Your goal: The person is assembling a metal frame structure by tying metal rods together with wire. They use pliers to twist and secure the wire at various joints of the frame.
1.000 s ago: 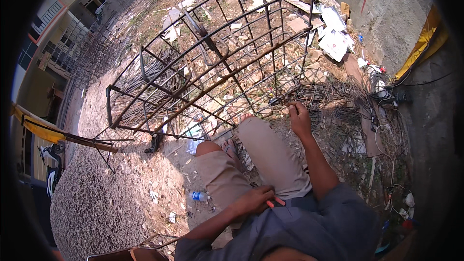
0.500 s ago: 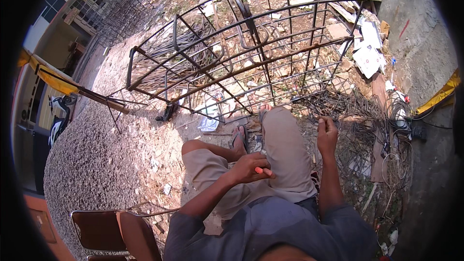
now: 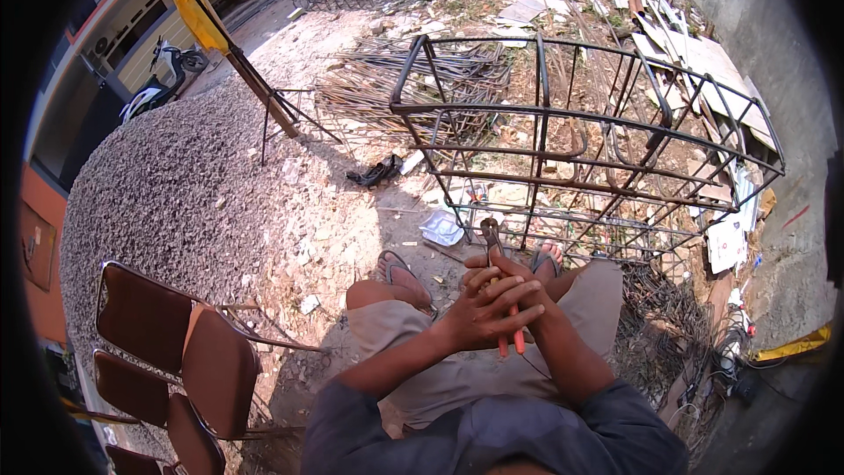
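Over my lap my two hands are together around a pair of pincers (image 3: 492, 236) with a dark metal head and red-orange handles. My left hand (image 3: 485, 306) is on top, closed over the handles, its fingers lying across the right hand. The handle ends stick out below its little finger. My right hand (image 3: 530, 293) presses in from the other side, partly covered by the left; its closed fingers are mostly hidden. A thin dark line, maybe wire, trails beside the right wrist. Beyond the pincers stands a steel rebar cage (image 3: 543, 110).
A gravel heap (image 3: 176, 185) rises at left, near brown chairs (image 3: 215, 369). Loose rebar (image 3: 413, 79) lies behind the cage. Tangled wire (image 3: 664, 312) is on the ground at right, beside a concrete wall (image 3: 791, 237). A yellow-wrapped pole (image 3: 198, 13) leans at far left.
My hands were apart, the left with the red-orange handle at my lap, the right raised by my knee. They have come together around the pincers. The view has turned left.
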A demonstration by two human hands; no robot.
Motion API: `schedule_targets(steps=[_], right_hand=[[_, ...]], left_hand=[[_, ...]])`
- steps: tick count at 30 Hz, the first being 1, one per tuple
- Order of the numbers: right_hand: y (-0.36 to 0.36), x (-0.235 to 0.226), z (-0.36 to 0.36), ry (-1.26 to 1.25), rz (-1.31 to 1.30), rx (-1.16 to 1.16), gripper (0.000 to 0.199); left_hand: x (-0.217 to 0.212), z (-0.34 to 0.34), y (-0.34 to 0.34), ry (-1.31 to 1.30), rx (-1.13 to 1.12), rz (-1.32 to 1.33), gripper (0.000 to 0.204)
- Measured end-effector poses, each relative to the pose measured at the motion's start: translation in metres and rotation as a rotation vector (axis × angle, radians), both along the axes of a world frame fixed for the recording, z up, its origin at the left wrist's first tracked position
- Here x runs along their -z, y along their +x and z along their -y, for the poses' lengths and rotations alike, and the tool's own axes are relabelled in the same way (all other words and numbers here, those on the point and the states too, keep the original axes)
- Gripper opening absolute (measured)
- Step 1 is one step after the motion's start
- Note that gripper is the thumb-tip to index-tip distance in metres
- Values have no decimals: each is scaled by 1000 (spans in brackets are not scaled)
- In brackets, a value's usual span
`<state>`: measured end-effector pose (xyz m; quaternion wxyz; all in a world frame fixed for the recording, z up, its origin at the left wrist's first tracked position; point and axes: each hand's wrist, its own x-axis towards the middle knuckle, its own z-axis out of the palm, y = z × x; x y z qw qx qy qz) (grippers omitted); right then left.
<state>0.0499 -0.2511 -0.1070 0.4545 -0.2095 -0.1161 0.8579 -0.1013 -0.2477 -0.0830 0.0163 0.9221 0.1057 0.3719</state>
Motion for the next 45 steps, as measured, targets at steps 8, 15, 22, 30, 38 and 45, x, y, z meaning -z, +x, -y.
schedule_targets(steps=[8, 15, 22, 30, 38, 45], right_hand=[[-21, 193, -23, -431, 788, -203, 26], [-63, 225, -100, -400, 1012, -305, 37], [-71, 233, -147, -312, 1247, -546, 40], [-46, 255, -120, -435, 1408, -537, 37], [-67, 241, -126, -404, 1423, -467, 37], [-88, 223, -113, -195, 1376, -385, 34]], left_hand=[[78, -152, -119, -688, -105, -92, 47], [274, -392, -95, -1182, -652, -215, 35], [483, -510, 45, -1812, -631, 849, 74], [483, -552, 88, -2155, -140, 1548, 61], [459, -489, -4, -1996, -174, 2227, 35], [437, -464, -98, -2028, -143, 2295, 18]])
